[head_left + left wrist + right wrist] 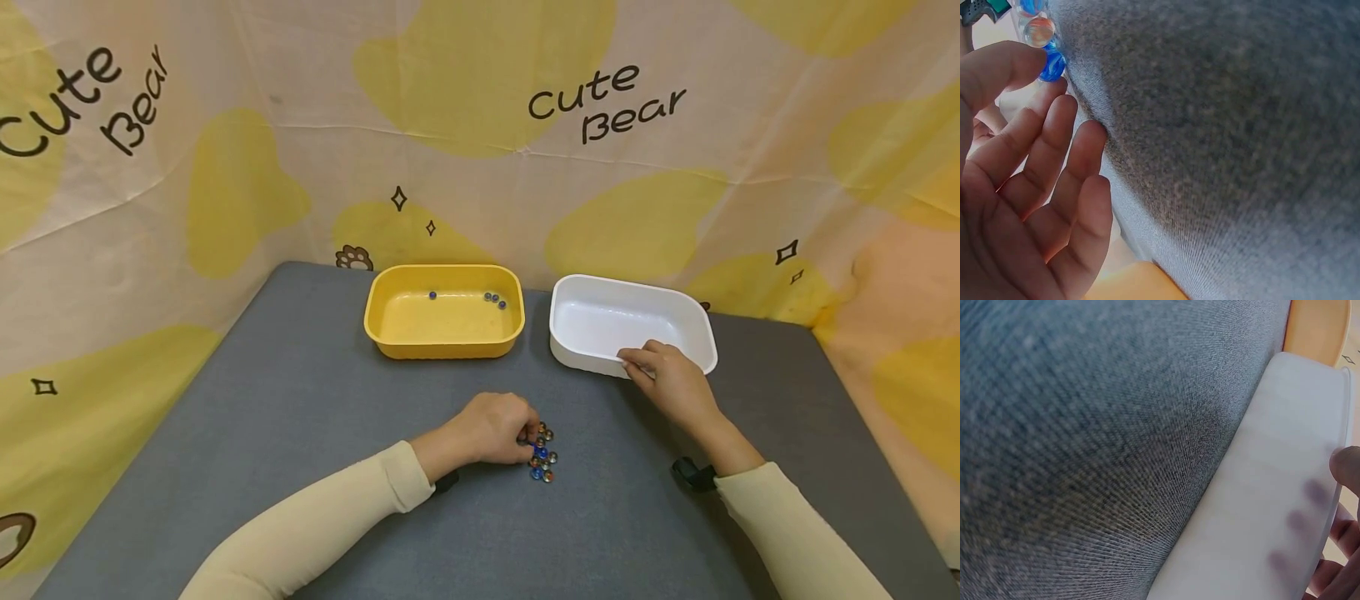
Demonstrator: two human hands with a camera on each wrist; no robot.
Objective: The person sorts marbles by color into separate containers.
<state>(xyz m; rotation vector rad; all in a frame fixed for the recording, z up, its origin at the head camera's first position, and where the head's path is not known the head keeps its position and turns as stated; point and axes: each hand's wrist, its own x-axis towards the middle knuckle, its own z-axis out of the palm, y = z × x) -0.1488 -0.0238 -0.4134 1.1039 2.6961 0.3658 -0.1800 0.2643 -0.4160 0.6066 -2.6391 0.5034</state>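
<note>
My left hand (pixel 491 427) reaches down to a small cluster of glass marbles (pixel 543 454) on the grey table. In the left wrist view its thumb and index finger pinch a blue marble (pixel 1053 66), the other fingers loosely bent. Orange-swirled and blue marbles lie just beyond. At the near rim of a white bin (pixel 577 354), my right hand (pixel 671 383) grips the edge. The right wrist view has the thumb (pixel 1346 467) at the rim, while fingertips show faintly through the bin's wall. No marbles are visible inside that bin from the head view.
A yellow bin (pixel 442 351) stands left of the white one, with several small dark blue marbles inside. Behind both bins hangs a printed cloth (pixel 465 100). Grey cloth covers the table (pixel 300 375).
</note>
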